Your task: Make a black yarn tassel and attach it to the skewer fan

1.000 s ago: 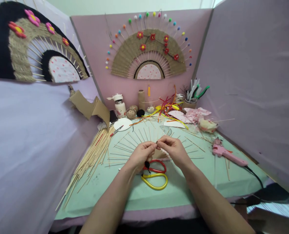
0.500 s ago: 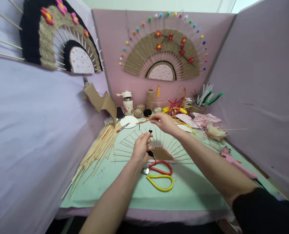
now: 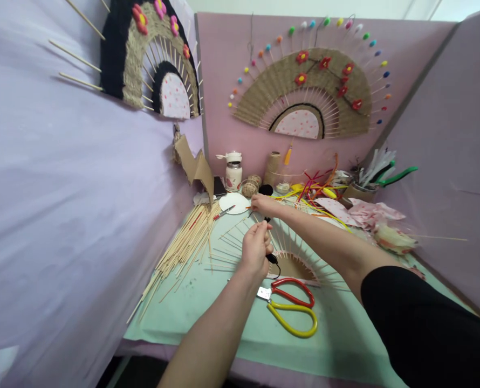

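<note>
My left hand (image 3: 257,247) is closed on black yarn (image 3: 271,258), which shows above and below its fingers over the cardboard fan frame (image 3: 292,267). Thin sticks radiate from that frame. Farther back, my right hand (image 3: 263,206) is pinched near the white oval (image 3: 234,203); a short dark strand shows by its fingertips, but what it grips is too small to tell. Scissors with one red and one yellow handle (image 3: 292,318) lie in front of the frame, their blades partly behind my left forearm.
Many loose sticks (image 3: 183,242) lie at the left. At the back stand a bottle (image 3: 234,175), twine balls (image 3: 250,187) and a twine cone (image 3: 272,168). Pipe cleaners, pink fabric (image 3: 375,213) and a pot of tools (image 3: 360,193) are at the right. Finished fans (image 3: 304,81) hang behind.
The view has swung left, so things sit farther right. My right hand has moved left and a little down, toward the white oval. My left hand still holds the black yarn.
</note>
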### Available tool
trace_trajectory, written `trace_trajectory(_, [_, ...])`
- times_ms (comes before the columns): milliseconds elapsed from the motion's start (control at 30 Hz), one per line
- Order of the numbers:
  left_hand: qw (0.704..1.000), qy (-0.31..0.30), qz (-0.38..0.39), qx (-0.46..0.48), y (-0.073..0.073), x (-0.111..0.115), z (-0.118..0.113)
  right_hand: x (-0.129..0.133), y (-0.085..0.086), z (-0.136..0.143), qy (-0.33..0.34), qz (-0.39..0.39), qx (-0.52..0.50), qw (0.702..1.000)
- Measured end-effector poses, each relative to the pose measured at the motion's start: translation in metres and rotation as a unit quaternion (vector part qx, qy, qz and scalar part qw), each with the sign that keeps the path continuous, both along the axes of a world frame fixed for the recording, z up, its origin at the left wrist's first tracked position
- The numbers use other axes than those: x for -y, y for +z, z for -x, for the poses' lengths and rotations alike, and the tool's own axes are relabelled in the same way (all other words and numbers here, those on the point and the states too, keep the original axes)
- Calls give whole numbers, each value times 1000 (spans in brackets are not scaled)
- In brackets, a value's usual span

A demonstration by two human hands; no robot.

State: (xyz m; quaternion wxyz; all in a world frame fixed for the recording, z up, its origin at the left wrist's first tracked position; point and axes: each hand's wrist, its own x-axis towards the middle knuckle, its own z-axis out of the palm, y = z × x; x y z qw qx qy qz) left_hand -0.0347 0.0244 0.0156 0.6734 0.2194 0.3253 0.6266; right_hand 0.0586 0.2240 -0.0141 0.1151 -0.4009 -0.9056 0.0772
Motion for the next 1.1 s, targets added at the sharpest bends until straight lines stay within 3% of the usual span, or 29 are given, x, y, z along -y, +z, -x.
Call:
trace_trajectory(133, [999, 35, -4, 8, -1, -4, 4, -5, 14, -21, -42, -1, -130, 991])
trace_trajectory(267, [998, 64, -16, 6, -3, -8, 6, -10, 48, -51, -87, 2, -303, 949])
trace_trajectory(433, [997, 68, -22, -4, -4, -10, 6, -31, 110, -71, -126, -12, -474, 871])
trace_trajectory(533, [997, 70, -25, -10, -5, -10, 7, -43, 154, -70, -137, -19, -541, 829])
trace_trajectory(600, [997, 72, -25, -13, -4, -10, 7, -46, 185, -66, -137, -3, -605, 784])
trace_trajectory(700, [997, 74, -22, -10, -2, -10, 8, -37, 228, -61, -129, -3, -626, 769])
trace_trajectory(800, [997, 81, -17, -4, 2, -10, 10, -10, 256, -57, -91, -40, -597, 796])
trace_trajectory(867, [996, 87, -16, -3, 4, -10, 12, 18, 259, -53, -44, -80, -520, 849])
trace_trajectory(933, [996, 88, -18, -5, 6, -10, 14, 53, 247, -47, 6, -115, -373, 921])
trace_trajectory(1000, [996, 86, -23, -12, 7, -10, 15, 89, 222, -39, 61, -81, -193, 976])
trace_trajectory(1100, [996, 82, -38, -26, 7, -11, 16, 133, 181, -28, 81, -7, -73, 994])
